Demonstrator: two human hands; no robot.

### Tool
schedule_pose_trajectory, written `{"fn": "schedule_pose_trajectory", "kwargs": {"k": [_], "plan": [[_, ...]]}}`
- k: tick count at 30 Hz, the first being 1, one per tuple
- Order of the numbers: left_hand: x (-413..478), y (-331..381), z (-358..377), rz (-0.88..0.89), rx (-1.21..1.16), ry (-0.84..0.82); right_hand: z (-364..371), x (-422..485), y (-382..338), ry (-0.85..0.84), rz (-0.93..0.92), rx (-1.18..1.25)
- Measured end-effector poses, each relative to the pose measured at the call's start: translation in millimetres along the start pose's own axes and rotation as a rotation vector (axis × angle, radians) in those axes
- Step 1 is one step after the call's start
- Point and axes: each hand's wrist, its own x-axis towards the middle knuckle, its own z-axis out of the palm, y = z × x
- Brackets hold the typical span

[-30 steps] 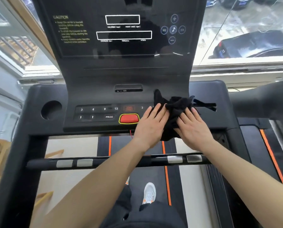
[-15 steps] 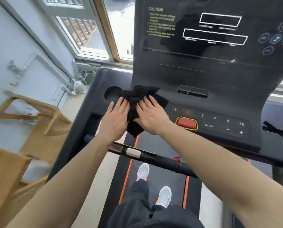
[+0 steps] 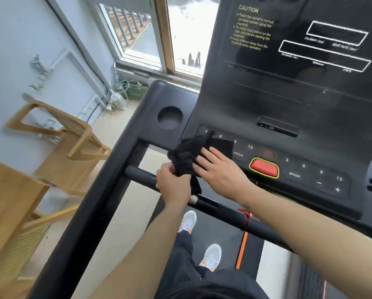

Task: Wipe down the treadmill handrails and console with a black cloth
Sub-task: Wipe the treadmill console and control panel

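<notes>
Noted at far left a wooden armchair point(image 3: 78, 143), well apart from the work. Found the treadmill's left side rail point(image 3: 94, 208) running from bottom left up toward the cup holder point(image 3: 170, 117), touched by neither hand. Found the left hand point(image 3: 174, 186) directly over the front crossbar handrail point(image 3: 138, 174), fingers point(image 3: 167, 169) curled and pinching the lower left edge of the black cloth point(image 3: 187, 157). Located the cloth on the left end of the console keypad point(image 3: 299, 171), bunched toward the left, part spread flat over the keys near "6" and "9", one tail hanging down behind the left hand toward the crossbar. Found the right hand point(image 3: 221, 171) just right of the bunch, fingers straight and flat, pressing the cloth onto the keypad, gripping nothing. Noted the red stop button point(image 3: 264, 167) just beside the right hand, uncovered. Judged the deciding relation thus: crossbar long axis running upper left to lower right, just below the cloth, left hand the nearer to it. Judged likely next: gathering the cloth and drawing it down onto the bar, along that axis. Could not tell whether the tail touches the bar.
</notes>
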Motion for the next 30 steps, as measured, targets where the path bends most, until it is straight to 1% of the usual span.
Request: {"fn": "schedule_pose_trajectory", "kwargs": {"k": [3, 5, 7, 9, 10, 11, 14, 15, 16, 17, 18, 20, 21, 22, 23, 24, 25, 26, 27, 28, 29, 30], "plan": [[4, 8, -1, -0.103, -0.162, 0.048, -4, 9, 1, -0.034, -0.029, -0.002], [20, 17, -7, -0.152, -0.369, 0.104, -6, 37, -6, -0.068, -0.061, -0.019], [45, 28, -16, -0.213, -0.536, 0.217, -8, 75, -17, -0.066, -0.078, -0.023], [72, 36, -27, -0.343, -0.674, 0.350, -15, 111, -30, -0.078, -0.062, -0.029], [82, 38, -30, -0.421, -0.732, 0.367, -18, 125, -35, -0.105, -0.057, -0.049], [90, 38, -30, -0.467, -0.756, 0.350, -20, 135, -39, -0.135, -0.062, -0.075], [99, 38, -24, -0.518, -0.859, 0.205, -24, 140, -38, -0.164, -0.072, -0.125], [92, 41, -21, -0.591, -0.815, 0.268, -24, 134, -35, -0.158, -0.073, -0.138], [85, 40, -17, -0.480, -0.325, 0.235, -24, 127, -33, -0.157, -0.071, -0.154], [71, 46, -11, -0.379, 0.042, 0.146, -24, 118, -30, -0.158, -0.072, -0.176], [59, 48, -7, -0.382, 0.055, 0.142, -24, 107, -27, -0.160, -0.080, -0.201], [35, 41, 9, -0.665, -0.597, 0.113, -25, 77, -17, -0.186, -0.087, -0.231], [22, 40, 17, -0.714, -0.804, -0.031, -25, 58, -9, -0.202, -0.086, -0.233], [5, 40, 25, -0.726, -0.947, -0.105, -24, 37, 0, -0.218, -0.088, -0.224], [-7, 39, 35, -0.700, -1.001, -0.124, -23, 16, 10, -0.228, -0.093, -0.208], [-20, 40, 40, -0.685, -0.996, -0.129, -23, -4, 18, -0.242, -0.098, -0.195], [-27, 41, 45, -0.690, -0.942, -0.137, -24, -19, 24, -0.255, -0.104, -0.195], [-28, 44, 46, -0.679, -0.925, -0.157, -24, -27, 29, -0.259, -0.116, -0.205], [-22, 41, 46, -0.671, -0.964, -0.151, -24, -27, 30, -0.255, -0.130, -0.218], [-13, 39, 44, -0.700, -0.967, -0.113, -24, -18, 28, -0.246, -0.140, -0.219], [0, 40, 36, -0.791, -0.879, -0.075, -23, -3, 23, -0.229, -0.141, -0.209], [15, 46, 24, -0.796, -0.720, 0.023, -23, 15, 14, -0.205, -0.122, -0.189]]}}
